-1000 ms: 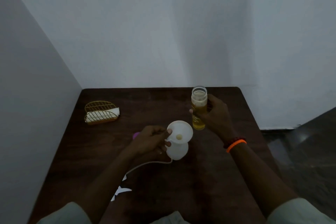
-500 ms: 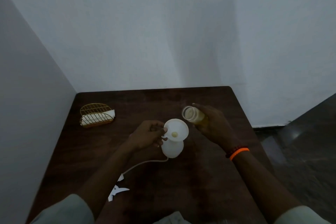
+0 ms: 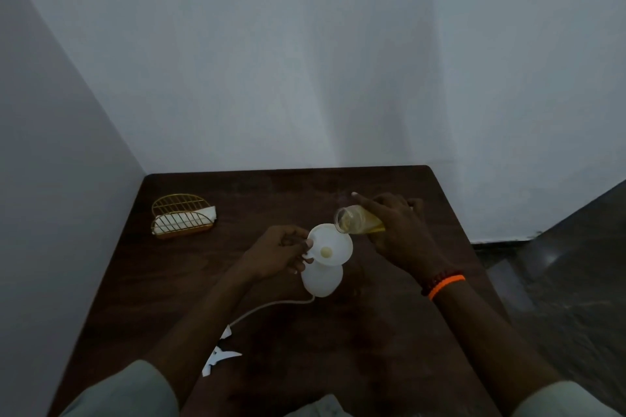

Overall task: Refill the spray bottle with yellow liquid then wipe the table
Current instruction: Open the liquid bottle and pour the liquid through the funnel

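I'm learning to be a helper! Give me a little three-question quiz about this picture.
1. True or false: the right hand holds the clear jar of yellow liquid upright.
2. What does the left hand steady? A) the gold wire holder B) the white funnel C) the orange wristband
3. Fill in: the funnel sits on top of a white ____.

Key
1. False: it is tipped, mouth toward the funnel.
2. B
3. bottle
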`<state>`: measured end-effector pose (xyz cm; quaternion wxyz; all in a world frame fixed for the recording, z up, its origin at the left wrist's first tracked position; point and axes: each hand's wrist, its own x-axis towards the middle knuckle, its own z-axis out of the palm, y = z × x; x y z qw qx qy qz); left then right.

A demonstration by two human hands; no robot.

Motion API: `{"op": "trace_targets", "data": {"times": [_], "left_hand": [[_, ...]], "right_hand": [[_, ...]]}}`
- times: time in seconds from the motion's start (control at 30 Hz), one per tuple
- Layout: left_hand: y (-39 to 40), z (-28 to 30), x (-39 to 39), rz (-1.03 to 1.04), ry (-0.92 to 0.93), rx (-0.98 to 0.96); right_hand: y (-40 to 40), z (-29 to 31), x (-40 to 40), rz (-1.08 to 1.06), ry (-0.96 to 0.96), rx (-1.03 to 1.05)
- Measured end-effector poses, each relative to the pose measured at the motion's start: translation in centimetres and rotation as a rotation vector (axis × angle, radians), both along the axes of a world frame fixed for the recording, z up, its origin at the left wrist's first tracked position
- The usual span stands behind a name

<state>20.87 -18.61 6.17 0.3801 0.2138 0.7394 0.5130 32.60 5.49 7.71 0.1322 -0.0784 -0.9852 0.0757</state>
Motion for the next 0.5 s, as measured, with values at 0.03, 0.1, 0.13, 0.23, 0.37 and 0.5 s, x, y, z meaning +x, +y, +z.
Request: {"op": "trace_targets", "data": {"times": [0.03, 0.1, 0.13, 0.23, 0.37, 0.5], "left_hand": [[0.01, 0.02, 0.03, 0.000, 0.003, 0.000], [-0.04, 0.09, 0.10, 0.001, 0.006, 0.000], [-0.07, 0.06, 0.12, 0.000, 0.007, 0.002], [-0.18, -0.07, 0.08, -0.003, 0.011, 0.008], [-0.22, -0.20, 0.10, -0.009, 0.015, 0.009], [-0.29, -0.41, 0.05, -0.013, 0.014, 0.010]], "right_hand": [[-0.04, 0.00, -0.03, 0.002, -0.003, 0.010], [-0.12, 0.12, -0.10, 0.003, -0.010, 0.017], [-0.17, 0.14, -0.09, 0.001, -0.014, 0.022], [-0.34, 0.17, 0.04, -0.004, -0.026, 0.044], [-0.66, 0.25, 0.21, 0.007, -0.037, 0.061], [-0.88, 0.28, 0.25, 0.005, -0.055, 0.066]]}}
